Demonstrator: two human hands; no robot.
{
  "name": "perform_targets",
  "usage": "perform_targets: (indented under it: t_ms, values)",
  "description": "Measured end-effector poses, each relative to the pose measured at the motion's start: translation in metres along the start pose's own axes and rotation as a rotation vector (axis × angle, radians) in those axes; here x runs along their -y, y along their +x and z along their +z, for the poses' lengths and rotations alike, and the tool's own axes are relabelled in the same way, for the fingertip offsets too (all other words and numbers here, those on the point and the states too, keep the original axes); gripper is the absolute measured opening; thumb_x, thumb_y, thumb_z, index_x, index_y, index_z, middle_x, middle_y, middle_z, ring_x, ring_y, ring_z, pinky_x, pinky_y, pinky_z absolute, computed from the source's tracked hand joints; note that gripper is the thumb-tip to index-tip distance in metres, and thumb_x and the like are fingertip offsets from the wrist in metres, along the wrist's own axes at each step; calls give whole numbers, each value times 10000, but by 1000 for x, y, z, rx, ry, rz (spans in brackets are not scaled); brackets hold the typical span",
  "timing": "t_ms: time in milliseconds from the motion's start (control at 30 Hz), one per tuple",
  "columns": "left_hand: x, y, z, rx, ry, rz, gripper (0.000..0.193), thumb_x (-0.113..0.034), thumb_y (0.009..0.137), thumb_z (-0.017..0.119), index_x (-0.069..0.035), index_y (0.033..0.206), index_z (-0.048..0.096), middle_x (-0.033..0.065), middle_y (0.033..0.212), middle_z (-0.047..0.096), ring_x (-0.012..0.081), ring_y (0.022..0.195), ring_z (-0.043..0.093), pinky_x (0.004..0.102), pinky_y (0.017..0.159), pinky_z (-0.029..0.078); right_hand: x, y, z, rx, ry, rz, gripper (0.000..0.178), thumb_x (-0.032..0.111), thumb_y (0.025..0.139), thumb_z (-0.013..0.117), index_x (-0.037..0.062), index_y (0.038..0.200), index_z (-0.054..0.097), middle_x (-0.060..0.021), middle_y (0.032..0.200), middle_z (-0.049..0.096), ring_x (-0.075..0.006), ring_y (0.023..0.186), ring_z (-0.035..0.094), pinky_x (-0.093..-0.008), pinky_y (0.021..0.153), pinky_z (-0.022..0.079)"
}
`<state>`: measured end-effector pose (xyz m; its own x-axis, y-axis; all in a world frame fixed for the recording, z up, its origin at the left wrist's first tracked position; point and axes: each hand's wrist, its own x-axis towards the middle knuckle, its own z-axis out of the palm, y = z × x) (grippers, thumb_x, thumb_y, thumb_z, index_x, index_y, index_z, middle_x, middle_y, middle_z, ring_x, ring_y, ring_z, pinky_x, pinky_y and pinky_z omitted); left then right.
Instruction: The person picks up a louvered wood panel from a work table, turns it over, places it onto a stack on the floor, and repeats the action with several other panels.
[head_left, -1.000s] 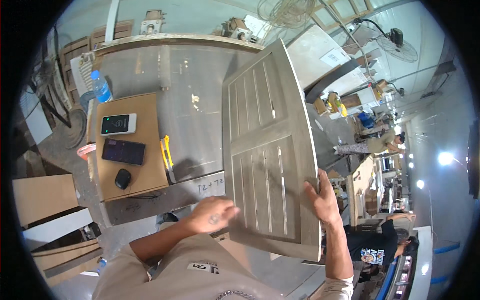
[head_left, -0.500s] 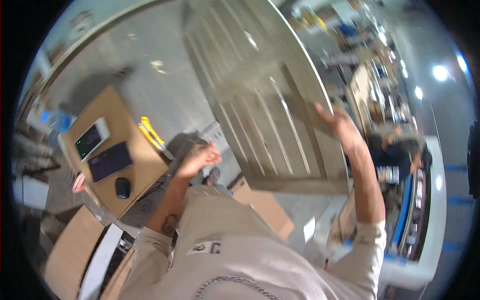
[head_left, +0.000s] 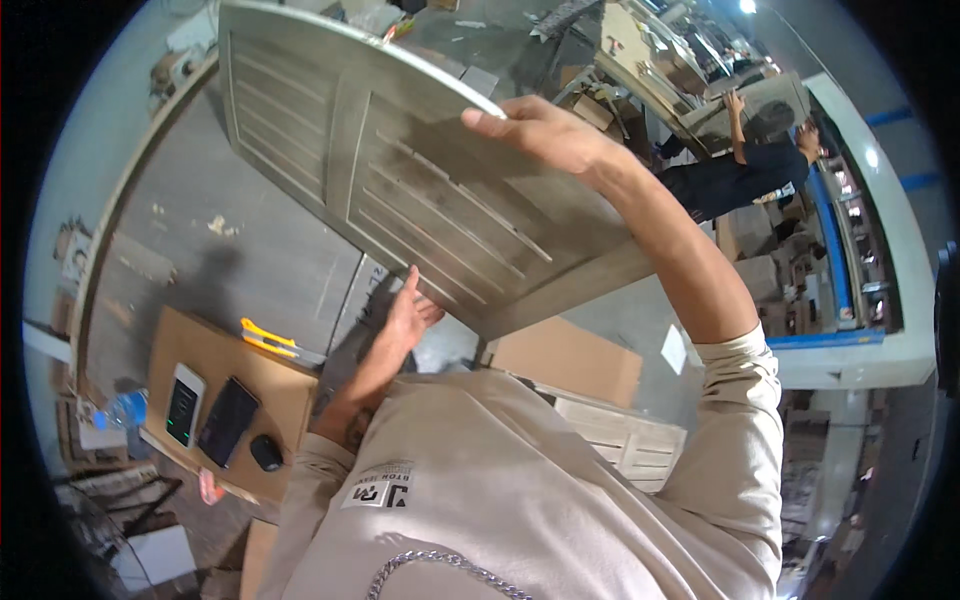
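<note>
A greyish-beige wooden panel door [head_left: 440, 190] with slatted insets is tilted in front of me, its far end toward the upper left. My right hand [head_left: 540, 135] grips its upper edge, thumb on the near face and the other fingers out of sight behind the edge. Below the door's lower edge is my left hand [head_left: 405, 318], open with the index finger stretched up toward the wood. Whether that fingertip touches the door I cannot tell.
At left, a cardboard surface [head_left: 215, 340] carries a yellow utility knife [head_left: 268, 338], a white device [head_left: 184, 404], a black phone [head_left: 229, 421] and a small black object [head_left: 266, 453]. Cardboard [head_left: 565, 360] and another slatted panel [head_left: 620, 440] lie right. A person [head_left: 740, 180] works beyond.
The door has swung toward the left in view and lies flatter. My right hand has closed over its edge. My left hand's curled fingers have stretched out. The view has also turned.
</note>
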<state>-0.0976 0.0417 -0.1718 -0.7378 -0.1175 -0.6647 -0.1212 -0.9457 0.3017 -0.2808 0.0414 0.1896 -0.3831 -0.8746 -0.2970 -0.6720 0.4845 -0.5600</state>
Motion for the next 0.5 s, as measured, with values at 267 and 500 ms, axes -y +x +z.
perform_targets:
  t_ms: [267, 500]
  values:
    - [5, -19, 43, 66, 50, 4, 975, -665, 780, 600, 43, 1375, 290, 196, 1335, 432, 354, 1269, 387, 463, 1052, 312, -23, -68, 4, -215, 41, -191, 437, 408, 884, 569, -20, 935, 643, -243, 817, 645, -335, 771, 644, -427, 711, 493]
    - [24, -25, 57, 123, 194, 68, 825, -589, 852, 544, -71, 1433, 271, 124, 1479, 253, 302, 1357, 263, 456, 1097, 244, -67, -251, 23, -414, 387, -266, 359, 277, 914, 546, -31, 1098, 556, -275, 869, 621, -435, 826, 601, -462, 739, 475]
